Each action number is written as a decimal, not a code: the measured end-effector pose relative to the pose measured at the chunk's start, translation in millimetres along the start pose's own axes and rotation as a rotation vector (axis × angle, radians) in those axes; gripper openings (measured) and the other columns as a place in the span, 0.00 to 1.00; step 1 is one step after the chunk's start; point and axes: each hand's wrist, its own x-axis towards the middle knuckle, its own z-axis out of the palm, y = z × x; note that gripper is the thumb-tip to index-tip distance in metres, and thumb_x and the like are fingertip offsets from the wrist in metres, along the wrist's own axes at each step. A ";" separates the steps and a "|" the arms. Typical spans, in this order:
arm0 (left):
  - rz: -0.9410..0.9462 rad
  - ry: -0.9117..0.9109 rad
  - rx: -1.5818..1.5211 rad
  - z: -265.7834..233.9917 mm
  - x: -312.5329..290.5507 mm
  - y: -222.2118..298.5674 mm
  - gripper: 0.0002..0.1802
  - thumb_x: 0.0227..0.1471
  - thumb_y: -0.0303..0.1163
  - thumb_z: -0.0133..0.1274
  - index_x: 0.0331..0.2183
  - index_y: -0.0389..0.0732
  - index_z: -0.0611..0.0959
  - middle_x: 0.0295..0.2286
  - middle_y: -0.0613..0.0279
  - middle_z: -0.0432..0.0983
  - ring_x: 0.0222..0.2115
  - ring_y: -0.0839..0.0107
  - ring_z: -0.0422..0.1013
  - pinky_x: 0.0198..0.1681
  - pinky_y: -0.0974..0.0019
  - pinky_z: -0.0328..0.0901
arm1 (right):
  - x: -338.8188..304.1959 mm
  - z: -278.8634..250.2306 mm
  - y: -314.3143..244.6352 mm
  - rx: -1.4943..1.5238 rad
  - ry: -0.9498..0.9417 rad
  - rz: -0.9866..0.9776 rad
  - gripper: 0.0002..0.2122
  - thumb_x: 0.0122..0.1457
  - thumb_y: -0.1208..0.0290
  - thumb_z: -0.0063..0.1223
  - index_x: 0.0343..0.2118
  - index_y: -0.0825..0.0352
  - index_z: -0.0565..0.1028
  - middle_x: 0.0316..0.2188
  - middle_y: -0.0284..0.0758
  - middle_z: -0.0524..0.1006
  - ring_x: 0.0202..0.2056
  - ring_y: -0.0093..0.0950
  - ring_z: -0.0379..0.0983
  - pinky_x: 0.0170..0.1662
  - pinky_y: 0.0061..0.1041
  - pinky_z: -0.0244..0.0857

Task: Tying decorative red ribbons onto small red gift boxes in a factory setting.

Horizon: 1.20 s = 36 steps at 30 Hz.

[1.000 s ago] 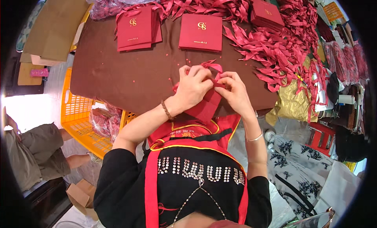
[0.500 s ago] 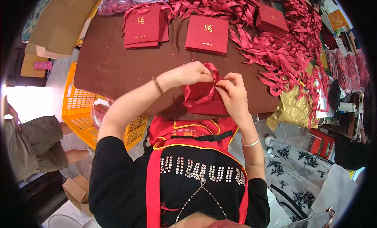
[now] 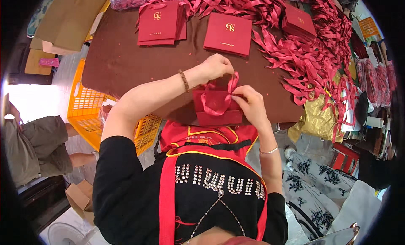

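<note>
A small red paper gift bag [image 3: 219, 118] lies at the table's near edge in front of me. A red ribbon [image 3: 233, 81] runs up from the bag's top edge and loops down over its face. Above the bag, my left hand [image 3: 216, 67] is closed in a pinch on the ribbon, drawing it up. My right hand [image 3: 252, 103] pinches at the bag's right upper edge, where the ribbon meets it. What lies between those fingertips is partly hidden, though the ribbon runs into them.
Beyond my hands lie red bags in a left stack [image 3: 158, 27], a middle stack [image 3: 228, 34] and a right stack [image 3: 298, 21]. Loose red ribbons [image 3: 312, 63] heap along the table's far and right sides. An orange crate [image 3: 86, 108] stands left, near another person's legs [image 3: 50, 148].
My left hand has moved up and away from my right, pulling the ribbon upward. My right hand stays at the bag's edge. The view has shifted slightly.
</note>
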 end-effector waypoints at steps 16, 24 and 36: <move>0.303 -0.132 0.216 -7.7 -13.0 -16.1 0.09 0.56 0.33 0.47 0.31 0.37 0.75 0.24 0.68 0.72 0.27 0.79 0.65 0.30 0.72 0.62 | -1.4 -1.4 -5.7 -0.002 0.047 0.057 0.05 0.51 0.80 0.55 0.31 0.70 0.73 0.27 0.36 0.73 0.30 0.26 0.70 0.34 0.21 0.64; 0.225 -0.327 -0.124 -10.9 -25.4 -1.6 0.09 0.57 0.34 0.46 0.33 0.39 0.76 0.28 0.71 0.72 0.29 0.85 0.65 0.30 0.79 0.60 | -7.4 2.0 4.5 0.005 -0.009 0.091 0.07 0.52 0.77 0.55 0.34 0.71 0.73 0.28 0.38 0.75 0.28 0.25 0.71 0.34 0.22 0.65; 0.404 -0.434 0.138 -8.7 -24.0 -2.1 0.09 0.56 0.34 0.46 0.31 0.39 0.74 0.24 0.67 0.71 0.25 0.79 0.64 0.30 0.72 0.61 | -7.7 -1.4 -9.0 0.059 -0.029 0.191 0.06 0.54 0.76 0.53 0.34 0.69 0.73 0.26 0.33 0.74 0.26 0.19 0.66 0.31 0.19 0.61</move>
